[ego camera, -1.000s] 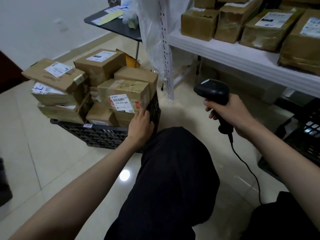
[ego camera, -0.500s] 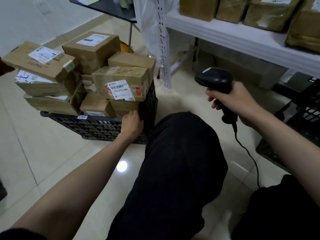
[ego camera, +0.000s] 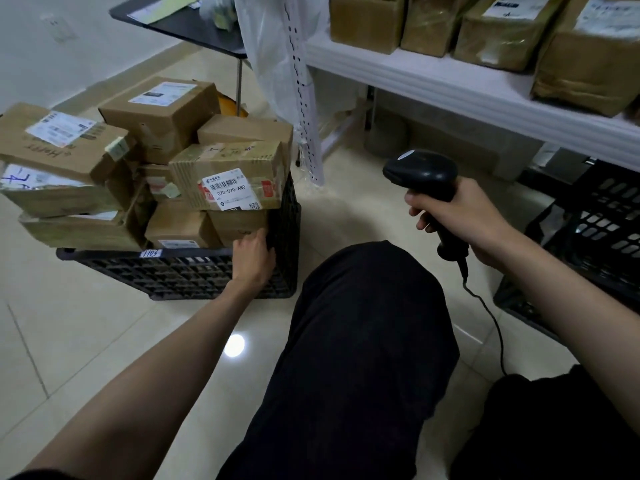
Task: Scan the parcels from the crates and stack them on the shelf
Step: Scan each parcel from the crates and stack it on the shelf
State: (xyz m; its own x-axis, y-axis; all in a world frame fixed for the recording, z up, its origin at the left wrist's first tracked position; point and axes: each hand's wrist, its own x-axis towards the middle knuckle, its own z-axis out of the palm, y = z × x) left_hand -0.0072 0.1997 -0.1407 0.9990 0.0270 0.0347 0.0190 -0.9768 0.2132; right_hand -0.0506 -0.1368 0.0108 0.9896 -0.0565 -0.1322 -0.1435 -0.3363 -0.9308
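A black plastic crate (ego camera: 180,271) on the floor at left is heaped with several brown cardboard parcels. The nearest top parcel (ego camera: 228,174) shows a white barcode label facing me. My left hand (ego camera: 252,258) grips the crate's near right corner, fingers curled over the rim below that parcel. My right hand (ego camera: 460,216) grips the handle of a black corded barcode scanner (ego camera: 422,174), held in the air to the right of the crate, head turned toward the parcels. A white shelf (ego camera: 450,84) at upper right carries several taped parcels (ego camera: 498,32).
A second black crate (ego camera: 595,237) stands under the shelf at right. A dark table (ego camera: 187,22) with papers is behind the crate. A white perforated shelf post wrapped in plastic (ego camera: 298,81) hangs between crate and shelf. My dark-trousered knee (ego camera: 367,323) is in front.
My left hand slid down from the labelled parcel to the crate's corner rim. The crate now looks closer to my knee. My right hand kept the scanner raised.
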